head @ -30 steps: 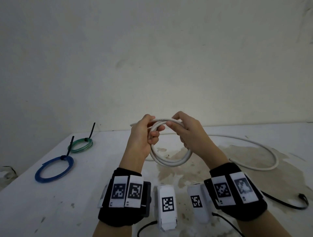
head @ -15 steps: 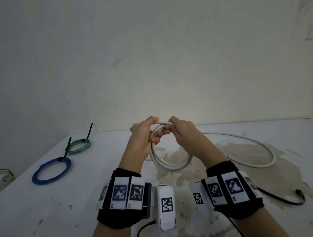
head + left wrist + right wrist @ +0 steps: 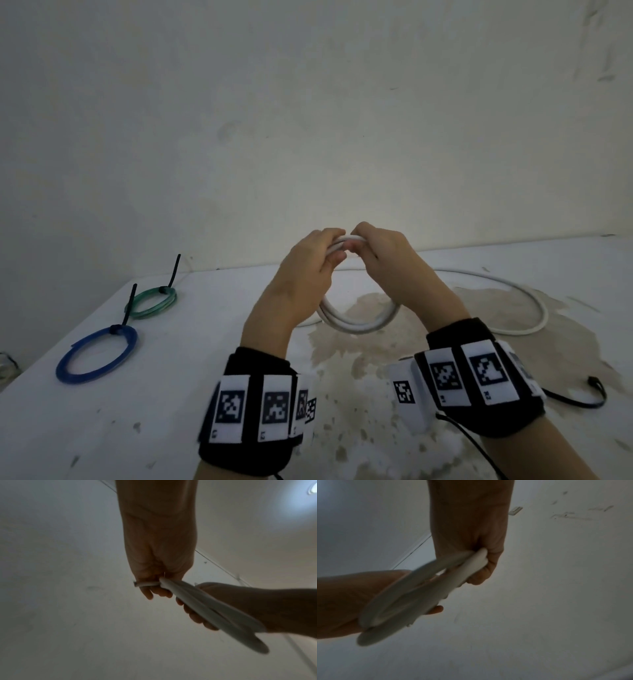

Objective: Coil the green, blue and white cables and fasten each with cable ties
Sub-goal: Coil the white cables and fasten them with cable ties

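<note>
Both hands hold a coil of white cable (image 3: pixel 356 323) upright above the table. My left hand (image 3: pixel 317 255) grips the top of the loops, fingers curled round them (image 3: pixel 154 588). My right hand (image 3: pixel 371 246) grips the same top bundle right beside it (image 3: pixel 481 566). The coil's lower arc hangs between my wrists. The rest of the white cable (image 3: pixel 534 305) trails in a wide curve over the table to the right. At the left lie a tied green coil (image 3: pixel 154 303) and a tied blue coil (image 3: pixel 97 354), each with a black cable tie sticking up.
The white table (image 3: pixel 154 411) has a brown stain in its middle and right part. A black cable tie (image 3: pixel 579 399) lies near the right edge. A bare wall rises behind the table's far edge. Thin black wires run from my wrist bands.
The two hands have come close together at the top of the white coil and now touch. The loops have been drawn tighter, and more of the loose cable sits in the coil.
</note>
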